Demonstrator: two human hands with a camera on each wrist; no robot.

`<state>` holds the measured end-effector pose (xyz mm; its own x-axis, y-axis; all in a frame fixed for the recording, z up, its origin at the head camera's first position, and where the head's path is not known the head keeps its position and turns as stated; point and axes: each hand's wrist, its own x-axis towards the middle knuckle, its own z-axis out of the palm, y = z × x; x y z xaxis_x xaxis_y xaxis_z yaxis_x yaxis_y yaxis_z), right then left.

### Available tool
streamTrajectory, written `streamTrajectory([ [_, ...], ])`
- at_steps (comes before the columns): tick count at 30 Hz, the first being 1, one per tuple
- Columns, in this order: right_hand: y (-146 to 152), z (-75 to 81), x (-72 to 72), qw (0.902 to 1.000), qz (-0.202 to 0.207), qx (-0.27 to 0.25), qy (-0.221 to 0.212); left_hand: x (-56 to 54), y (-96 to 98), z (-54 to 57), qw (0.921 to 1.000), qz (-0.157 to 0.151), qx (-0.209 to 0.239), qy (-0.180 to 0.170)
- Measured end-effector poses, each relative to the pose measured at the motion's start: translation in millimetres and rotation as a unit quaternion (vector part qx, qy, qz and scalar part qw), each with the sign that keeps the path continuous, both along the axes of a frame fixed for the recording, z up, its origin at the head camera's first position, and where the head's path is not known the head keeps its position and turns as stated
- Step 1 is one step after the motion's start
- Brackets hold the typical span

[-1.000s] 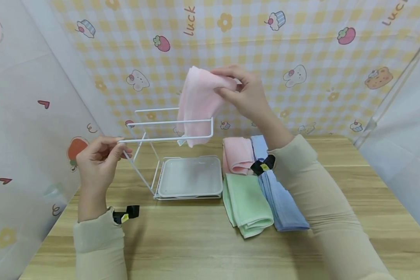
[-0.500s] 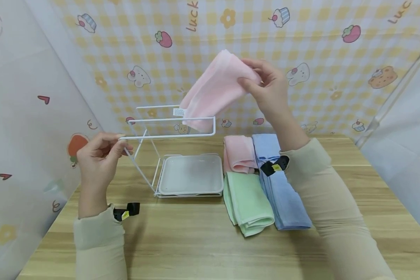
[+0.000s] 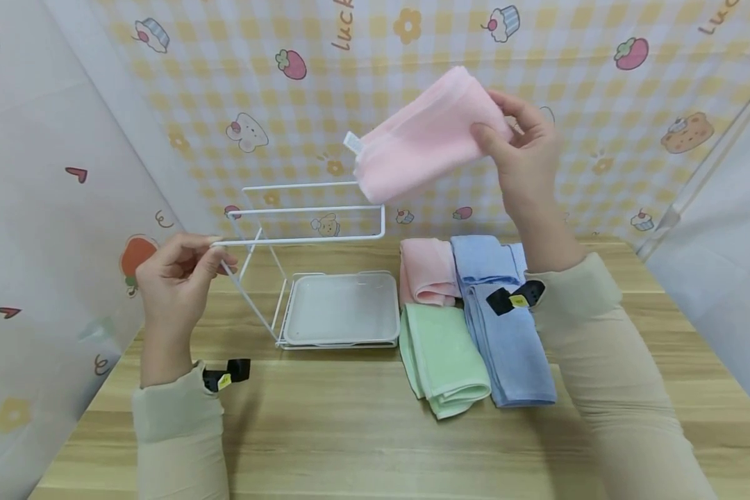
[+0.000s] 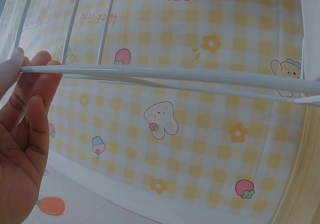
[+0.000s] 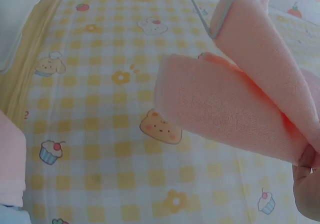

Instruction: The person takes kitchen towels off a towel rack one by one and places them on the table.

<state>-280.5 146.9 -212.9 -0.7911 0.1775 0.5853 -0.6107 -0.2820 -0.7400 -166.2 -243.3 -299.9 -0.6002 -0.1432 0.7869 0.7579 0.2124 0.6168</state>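
Observation:
My left hand (image 3: pixel 178 278) pinches the upper left corner of a white wire rack (image 3: pixel 300 241) between thumb and fingers; the left wrist view shows the thumb on the rod (image 4: pixel 150 75). Up at the right, my right hand (image 3: pixel 528 142) grips one end of a folded pink towel (image 3: pixel 428 139). Its free end, with a small white tag, slants down to the left, over the right end of the rack's bars. In the right wrist view the towel (image 5: pixel 225 104) hangs in two folds, and fingers show at the lower right edge.
A white tray (image 3: pixel 340 309) sits in the rack's base. To its right lie another pink towel (image 3: pixel 428 267), a green towel (image 3: pixel 444 357) and blue towels (image 3: pixel 512 347), all folded on the wooden table (image 3: pixel 350 430). A checked cloth (image 3: pixel 444 42) hangs behind.
My right hand has moved up and to the right, lifting the pink towel's lower end out from between the rack's bars. My left hand stays at the rack's corner.

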Motion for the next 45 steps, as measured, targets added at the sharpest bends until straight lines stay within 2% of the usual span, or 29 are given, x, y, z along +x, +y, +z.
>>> streamTrajectory([
  [5, 14, -0.8, -0.1, 0.9996, -0.022, -0.017, 0.006, 0.1, -0.4, 0.2, 1.0, 0.001, -0.002, 0.0],
  [15, 48, -16.0, 7.1, 0.9988, -0.032, 0.023, 0.029, 0.0, 0.5, 0.8, 1.0, 0.004, -0.007, 0.004],
  [18, 59, -21.9, 12.6, 0.9988, -0.032, 0.03, 0.022, 0.2, 0.5, 1.1, 1.0, 0.001, -0.005, 0.004],
  [26, 92, -38.4, 31.8, 0.9948, -0.055, 0.085, -0.002, 0.0, 0.8, 1.1, 0.9999, -0.011, 0.002, 0.005],
  [30, 110, -46.7, 41.7, 0.9872, -0.081, 0.138, -0.002, 0.0, 0.9, 0.8, 1.0, -0.009, 0.001, 0.005],
  [34, 129, -54.7, 53.5, 0.9811, -0.075, 0.178, -0.014, 0.1, 0.3, -0.2, 1.0, -0.006, 0.002, 0.007],
  [37, 142, -59.4, 64.1, 0.968, -0.081, 0.236, -0.027, 0.4, -0.2, -0.9, 0.9999, -0.01, 0.005, 0.009],
  [42, 159, -66.5, 79.6, 0.9271, -0.111, 0.356, -0.038, -0.4, 0.3, 0.1, 0.9999, -0.006, 0.003, 0.008],
  [45, 167, -71.3, 87.0, 0.9135, -0.103, 0.389, -0.062, -0.6, 1.0, 0.3, 1.0, -0.005, 0.003, 0.008],
])
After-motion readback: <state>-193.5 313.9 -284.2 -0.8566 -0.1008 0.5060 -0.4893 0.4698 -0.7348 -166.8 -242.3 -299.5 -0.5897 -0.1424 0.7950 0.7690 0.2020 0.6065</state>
